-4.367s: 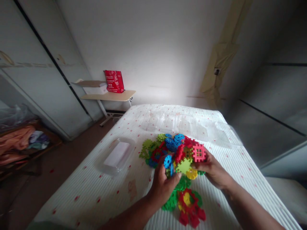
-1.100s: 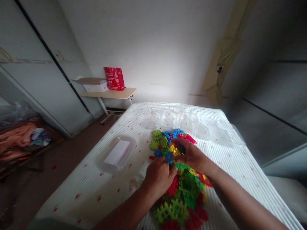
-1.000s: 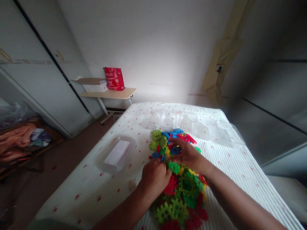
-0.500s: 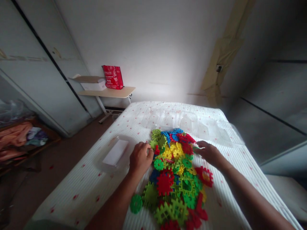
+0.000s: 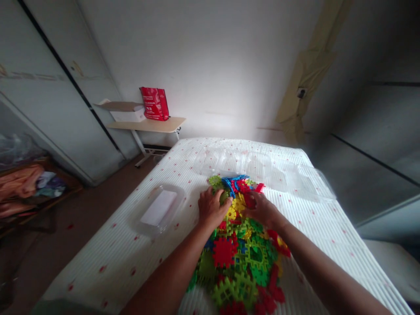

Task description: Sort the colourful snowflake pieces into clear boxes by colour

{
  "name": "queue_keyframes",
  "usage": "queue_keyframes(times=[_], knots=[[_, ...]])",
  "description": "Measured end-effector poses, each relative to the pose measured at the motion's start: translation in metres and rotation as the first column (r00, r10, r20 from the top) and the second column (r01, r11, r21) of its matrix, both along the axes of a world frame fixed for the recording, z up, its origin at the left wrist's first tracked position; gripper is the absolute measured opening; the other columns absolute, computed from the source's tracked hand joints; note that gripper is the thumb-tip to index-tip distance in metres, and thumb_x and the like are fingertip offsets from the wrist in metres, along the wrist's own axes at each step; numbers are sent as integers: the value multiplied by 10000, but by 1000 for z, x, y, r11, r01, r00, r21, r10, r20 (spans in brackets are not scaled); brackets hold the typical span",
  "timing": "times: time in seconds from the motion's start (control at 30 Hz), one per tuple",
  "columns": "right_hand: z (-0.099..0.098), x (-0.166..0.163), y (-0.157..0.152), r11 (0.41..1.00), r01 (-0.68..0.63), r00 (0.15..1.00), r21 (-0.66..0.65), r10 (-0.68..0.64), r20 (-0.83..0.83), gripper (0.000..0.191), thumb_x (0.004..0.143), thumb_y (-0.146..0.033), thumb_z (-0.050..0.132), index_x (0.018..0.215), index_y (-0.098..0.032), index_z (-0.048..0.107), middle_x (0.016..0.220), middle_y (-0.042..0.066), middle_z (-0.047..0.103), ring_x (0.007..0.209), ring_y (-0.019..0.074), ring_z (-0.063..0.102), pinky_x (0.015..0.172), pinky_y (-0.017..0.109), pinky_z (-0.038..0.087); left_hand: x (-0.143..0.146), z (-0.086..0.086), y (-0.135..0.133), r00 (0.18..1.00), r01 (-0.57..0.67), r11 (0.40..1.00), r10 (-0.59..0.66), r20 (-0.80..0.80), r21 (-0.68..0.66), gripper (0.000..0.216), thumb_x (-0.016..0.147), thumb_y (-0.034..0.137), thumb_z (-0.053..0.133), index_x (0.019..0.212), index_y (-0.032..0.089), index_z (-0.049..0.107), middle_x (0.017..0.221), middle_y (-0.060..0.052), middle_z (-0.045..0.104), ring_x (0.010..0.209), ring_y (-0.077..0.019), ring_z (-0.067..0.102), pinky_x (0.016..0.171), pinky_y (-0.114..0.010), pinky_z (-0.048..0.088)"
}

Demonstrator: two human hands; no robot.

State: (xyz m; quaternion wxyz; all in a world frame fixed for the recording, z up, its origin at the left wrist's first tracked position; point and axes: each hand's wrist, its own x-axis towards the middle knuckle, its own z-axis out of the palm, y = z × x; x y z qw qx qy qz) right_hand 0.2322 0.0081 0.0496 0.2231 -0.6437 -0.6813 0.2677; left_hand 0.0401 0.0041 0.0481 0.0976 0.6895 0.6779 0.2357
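A heap of plastic interlocking building pieces in red, yellow, green and blue lies on the bed, among them a square red piece (image 5: 224, 252) and a yellow flower-shaped piece (image 5: 231, 213). My left hand (image 5: 211, 209) rests on the heap's left side against lime-green pieces, thumb spread from the fingers. Opposite it, my right hand (image 5: 265, 211) reaches over red pieces at the right side, its thumb apart from the fingers. Its fingertips are partly lost among the pieces. Blue pieces (image 5: 234, 180) show beyond both hands.
Clear plastic trays (image 5: 262, 168) lie behind the heap. To the left sits a clear container (image 5: 159, 210) with a white paper in it. Past the bed (image 5: 131, 258), a small table (image 5: 154, 126) bears a red bag (image 5: 155, 104) and a white box (image 5: 127, 114).
Both hands have moved inward over the heap, the left to the right and the right to the left. Pieces at the heap's upper sides have been pressed closer together.
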Motion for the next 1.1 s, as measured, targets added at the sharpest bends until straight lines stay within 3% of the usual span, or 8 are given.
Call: queue_keyframes(times=[0.13, 0.27, 0.4, 0.53, 0.73, 0.87, 0.97, 1.1], knots=[[-4, -14, -2, 998, -67, 994, 3, 67, -87, 786, 549, -358, 749, 1267, -199, 470, 1175, 104, 544, 1083, 277, 521, 927, 419, 403, 6, 0, -9, 999, 31, 999, -30, -29, 31, 355, 817, 418, 471, 1088, 218, 583, 1115, -82, 579, 1065, -256, 478, 946, -388, 355], [-7, -23, -5, 998, -55, 952, 2, 53, -303, 771, 505, -258, 751, 1229, -224, 490, 1140, 76, 556, 1039, 262, 534, 883, 403, 438, 12, -3, -11, 995, 71, 996, -74, 61, 45, 294, 848, 362, 415, 996, 191, 603, 1040, -94, 611, 1027, -244, 508, 948, -379, 360], [1, -38, -13, 983, -102, 776, -151, -17, -631, 881, 489, -215, 737, 1295, -211, 384, 991, 38, 620, 838, 211, 599, 730, 355, 495, 16, -6, -11, 943, 84, 994, -100, 318, 65, 297, 867, 295, 358, 1058, 192, 560, 1074, -77, 612, 1036, -199, 531, 945, -324, 384], [14, -54, -20, 968, -137, 586, -210, -92, -805, 946, 466, -189, 742, 1321, -221, 339, 918, 11, 646, 709, 163, 609, 641, 291, 492, 14, -6, -12, 802, 86, 994, -112, 587, 72, 304, 869, 300, 361, 1123, 209, 501, 1067, -44, 621, 996, -165, 567, 880, -278, 437], [20, -50, -19, 981, -72, 487, -181, -124, -865, 786, 507, -243, 756, 1239, -201, 473, 916, 52, 666, 718, 200, 640, 645, 324, 501, 13, -2, -8, 567, 103, 990, -138, 812, 97, 297, 842, 314, 428, 1091, 193, 536, 1057, -40, 638, 966, -165, 582, 880, -279, 447], [26, -40, -15, 997, -47, 413, -60, -36, -910, 696, 517, -274, 776, 1169, -224, 537, 959, 51, 668, 838, 229, 634, 698, 339, 509, 21, 3, -6, 321, 84, 992, -120, 940, 98, 341, 792, 309, 520, 1111, 191, 543, 1084, -45, 635, 1000, -177, 578, 915, -299, 432], [34, -32, -17, 999, -37, 395, -17, -1, -919, 662, 515, -259, 796, 1132, -232, 557, 967, 36, 667, 876, 234, 626, 728, 355, 511, 27, 7, -11, 128, 100, 992, -91, 988, 78, 408, 750, 298, 597, 1141, 198, 540, 1102, -48, 636, 1006, -185, 586, 918, -312, 430], [43, -21, -32, 998, -59, 445, -27, 2, -895, 665, 534, -241, 806, 1144, -257, 543, 992, 19, 655, 893, 224, 627, 755, 366, 518, 27, 13, -24, 31, 140, 986, -101, 994, 95, 444, 720, 284, 643, 1151, 210, 568, 1124, -52, 641, 1048, -200, 579, 950, -332, 409]])
